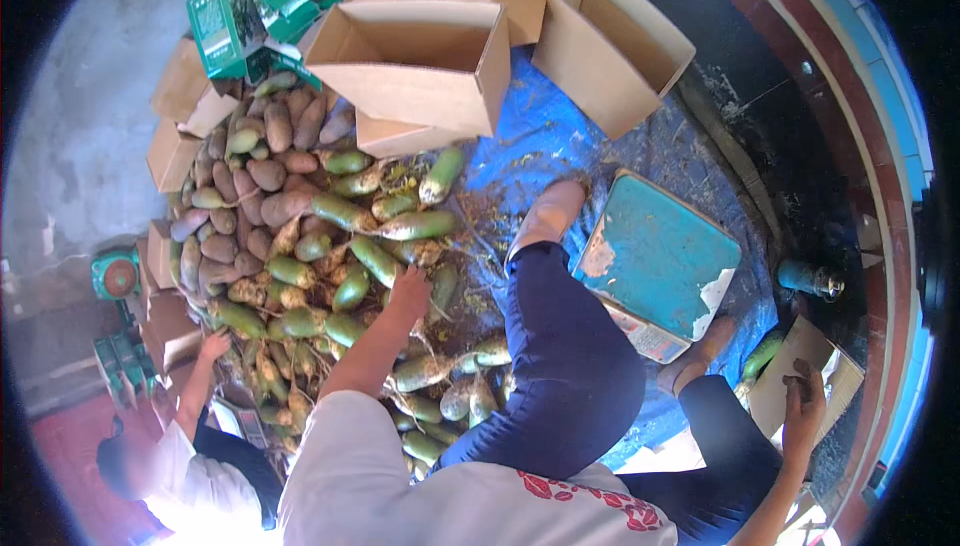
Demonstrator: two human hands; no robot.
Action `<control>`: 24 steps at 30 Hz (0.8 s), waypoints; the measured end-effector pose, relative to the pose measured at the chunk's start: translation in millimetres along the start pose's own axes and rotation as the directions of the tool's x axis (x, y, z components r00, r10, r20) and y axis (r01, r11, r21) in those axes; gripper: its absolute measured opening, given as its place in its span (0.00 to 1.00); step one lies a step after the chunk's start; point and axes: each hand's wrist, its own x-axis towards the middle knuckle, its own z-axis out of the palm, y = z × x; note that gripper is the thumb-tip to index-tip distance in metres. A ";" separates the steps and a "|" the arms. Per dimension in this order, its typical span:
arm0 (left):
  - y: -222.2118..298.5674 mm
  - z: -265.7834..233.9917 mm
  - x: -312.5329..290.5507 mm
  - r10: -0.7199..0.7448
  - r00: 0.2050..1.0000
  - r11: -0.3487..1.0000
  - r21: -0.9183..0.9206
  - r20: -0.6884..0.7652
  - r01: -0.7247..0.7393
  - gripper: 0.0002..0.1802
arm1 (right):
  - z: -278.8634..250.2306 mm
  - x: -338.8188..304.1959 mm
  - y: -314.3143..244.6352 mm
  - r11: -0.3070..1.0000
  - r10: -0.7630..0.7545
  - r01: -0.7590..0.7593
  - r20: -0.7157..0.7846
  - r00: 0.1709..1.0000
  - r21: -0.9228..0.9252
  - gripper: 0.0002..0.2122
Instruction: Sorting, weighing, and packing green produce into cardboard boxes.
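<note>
My left hand (409, 295) reaches into the pile, its fingers closed around the lower end of a green radish (374, 260); the fingertips are partly hidden. Another green radish (444, 292) lies just beside that hand. On the right, my right hand (802, 408) is raised in front of an upright cardboard box (845, 386). Its fingers look dark, are loosely bent and a little apart, with nothing visible in them. Near this box rests one more green radish (762, 354).
Brown-skinned roots (268, 174) fill the back of the pile. Cardboard boxes (400, 91) and green cartons (222, 26) stand behind. A worn turquoise platform (665, 256) lies between my feet on blue sheeting (530, 111). At lower left, a co-worker's hand (214, 345) touches the pile.
</note>
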 end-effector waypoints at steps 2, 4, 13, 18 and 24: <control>-4.1 6.2 3.8 -0.015 0.997 0.994 -0.108 -0.073 0.007 0.21 | 1.6 2.0 -10.1 0.998 -0.056 0.056 0.014 0.998 -0.042 0.12; -7.4 -22.6 7.0 -0.125 0.959 0.946 -0.321 -0.254 0.039 0.22 | 1.6 2.6 -13.6 0.998 -0.058 0.058 -0.002 0.998 -0.033 0.11; -83.4 -271.1 2.3 -0.424 0.058 0.905 -0.425 -0.904 -0.018 0.27 | 1.3 -0.9 -29.2 0.982 -0.169 0.166 -0.025 0.985 -0.093 0.10; -138.8 -341.7 50.8 -0.521 0.159 0.853 -0.502 -0.839 0.146 0.39 | 3.1 -5.4 -42.4 0.975 -0.200 0.196 -0.029 0.979 -0.104 0.10; -164.3 -351.7 85.3 -0.570 0.322 0.810 -0.449 -0.756 0.378 0.47 | 3.4 -4.3 -44.4 0.988 -0.127 0.128 0.017 0.992 -0.083 0.11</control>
